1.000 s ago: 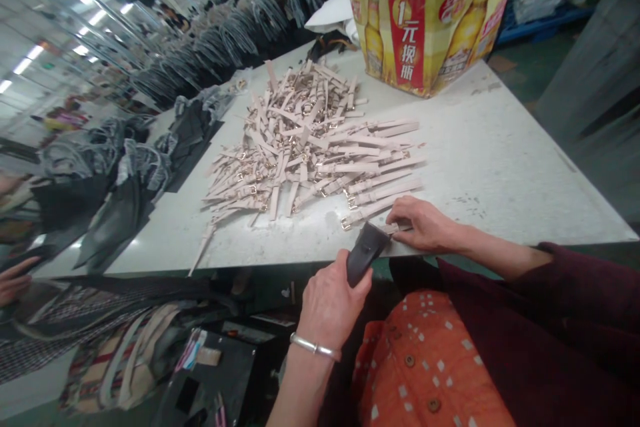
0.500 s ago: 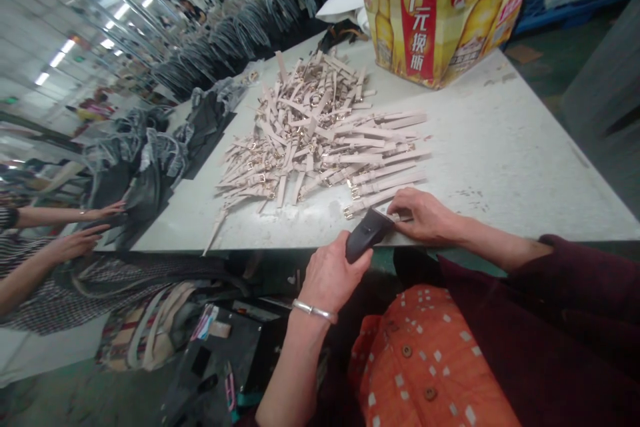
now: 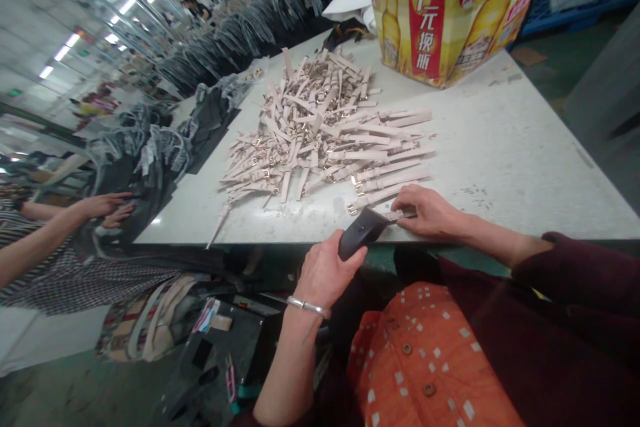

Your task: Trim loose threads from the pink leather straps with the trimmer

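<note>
My left hand [image 3: 327, 270] is closed round a black handheld tool [image 3: 361, 232], whose tip rests at the table's near edge. My right hand [image 3: 427, 210] lies on the table with its fingers pressing down the end of a beige strap [image 3: 385, 193] beside the tool's tip. Just beyond both hands spreads a large pile of beige straps with gold buckles [image 3: 315, 130]; some are laid in a neat row on the pile's right side.
A yellow and red cardboard box [image 3: 445, 7] stands at the far side of the white table [image 3: 500, 147]. Dark bags [image 3: 150, 160] lie at the table's left. Another person's hands [image 3: 107, 207] rest on them. Bags sit on the floor [image 3: 145, 327].
The view has shifted slightly. The other person's hands have come into view at the left and moved onto the dark bags. My own hands have hardly moved.
</note>
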`<state>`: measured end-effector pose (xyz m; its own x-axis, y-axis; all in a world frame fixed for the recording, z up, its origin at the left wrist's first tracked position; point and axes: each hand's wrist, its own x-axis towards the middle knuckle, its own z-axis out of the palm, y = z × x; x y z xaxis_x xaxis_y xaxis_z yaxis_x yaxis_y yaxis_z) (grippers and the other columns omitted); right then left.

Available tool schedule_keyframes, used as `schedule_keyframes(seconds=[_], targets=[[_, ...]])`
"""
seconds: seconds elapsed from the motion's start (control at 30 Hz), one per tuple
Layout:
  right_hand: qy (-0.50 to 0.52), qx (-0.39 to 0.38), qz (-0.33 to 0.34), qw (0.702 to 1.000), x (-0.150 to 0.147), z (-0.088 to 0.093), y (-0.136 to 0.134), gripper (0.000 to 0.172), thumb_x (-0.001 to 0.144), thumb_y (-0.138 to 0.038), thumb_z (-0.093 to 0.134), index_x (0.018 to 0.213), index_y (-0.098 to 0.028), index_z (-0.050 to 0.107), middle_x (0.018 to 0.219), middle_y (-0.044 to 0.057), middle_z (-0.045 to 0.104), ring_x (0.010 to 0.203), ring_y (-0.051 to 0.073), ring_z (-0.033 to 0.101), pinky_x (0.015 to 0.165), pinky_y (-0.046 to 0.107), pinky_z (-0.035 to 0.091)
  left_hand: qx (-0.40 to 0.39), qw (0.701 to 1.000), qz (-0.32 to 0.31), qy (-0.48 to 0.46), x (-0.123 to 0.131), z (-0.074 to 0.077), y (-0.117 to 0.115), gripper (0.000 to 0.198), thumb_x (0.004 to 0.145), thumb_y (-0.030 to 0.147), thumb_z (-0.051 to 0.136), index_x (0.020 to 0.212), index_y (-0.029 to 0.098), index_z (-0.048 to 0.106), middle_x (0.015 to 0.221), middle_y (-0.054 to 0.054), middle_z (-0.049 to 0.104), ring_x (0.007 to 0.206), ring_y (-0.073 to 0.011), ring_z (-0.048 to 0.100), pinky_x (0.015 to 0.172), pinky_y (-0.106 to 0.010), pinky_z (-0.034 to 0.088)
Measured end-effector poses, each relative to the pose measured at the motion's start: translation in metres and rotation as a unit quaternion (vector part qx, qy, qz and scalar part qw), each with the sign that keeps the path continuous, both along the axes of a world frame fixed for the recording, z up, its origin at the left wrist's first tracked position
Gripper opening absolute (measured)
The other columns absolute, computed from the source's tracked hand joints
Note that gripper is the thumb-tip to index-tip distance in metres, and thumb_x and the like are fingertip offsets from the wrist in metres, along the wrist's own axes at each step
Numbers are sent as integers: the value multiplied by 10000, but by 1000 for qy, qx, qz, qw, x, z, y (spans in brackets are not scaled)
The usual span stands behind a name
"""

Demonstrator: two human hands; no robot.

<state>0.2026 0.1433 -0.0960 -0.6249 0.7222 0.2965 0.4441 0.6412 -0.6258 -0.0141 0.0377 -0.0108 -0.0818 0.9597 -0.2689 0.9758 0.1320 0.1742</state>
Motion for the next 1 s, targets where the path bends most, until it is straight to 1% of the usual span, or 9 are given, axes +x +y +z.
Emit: schedule_keyframes(seconds=[0.23,0.37,0.47,0.63,0.73,0.87,1.0], targets=[[4,-8,0,1000,-2,2,-1,186,690,-214,601,866,-164,631,771,48,563,757,182,495,674,281,385,5,1000,3,-30,-11,-4,2,365,787,541,440,874,213,576,694,-11,616,631,-133,567,569,-201,355],[18,-21,17,999,-2,5,0,168,785,-276,559,893,-172,633,813,69,590,792,186,512,694,296,400,-2,999,3,-35,-19,-5,6,315,795,513,448,874,230,563,672,4,608,593,-122,556,543,-197,334],[18,-35,14,999,-2,5,0,175,828,-288,522,910,-178,631,831,75,592,795,183,517,696,303,411,-17,999,2,-49,-29,-5,13,269,801,478,458,877,238,550,655,13,600,579,-117,552,533,-192,323],[19,-71,4,997,-4,6,-2,163,833,-270,513,926,-191,621,841,77,586,813,192,516,722,330,424,-65,995,15,-80,-39,-5,27,240,819,455,442,911,250,526,643,18,598,593,-126,574,547,-195,344],[17,-98,-6,995,-5,10,-5,173,825,-268,521,954,-202,615,858,79,582,830,201,518,735,342,429,-101,991,8,-84,-41,2,34,231,813,434,461,953,261,525,680,9,624,619,-141,596,561,-204,354],[3,-127,-9,992,-5,14,-7,199,824,-283,532,990,-210,612,879,82,576,827,201,521,735,345,433,-150,983,-10,-102,-42,18,35,241,811,411,468,993,261,522,772,-10,654,684,-158,617,589,-215,371],[1,-131,-5,991,-6,15,-7,188,836,-290,515,961,-201,623,863,83,580,811,195,520,720,339,436,-160,978,-20,-133,-46,32,33,229,812,399,471,1004,281,511,815,5,660,727,-152,620,624,-215,389]])
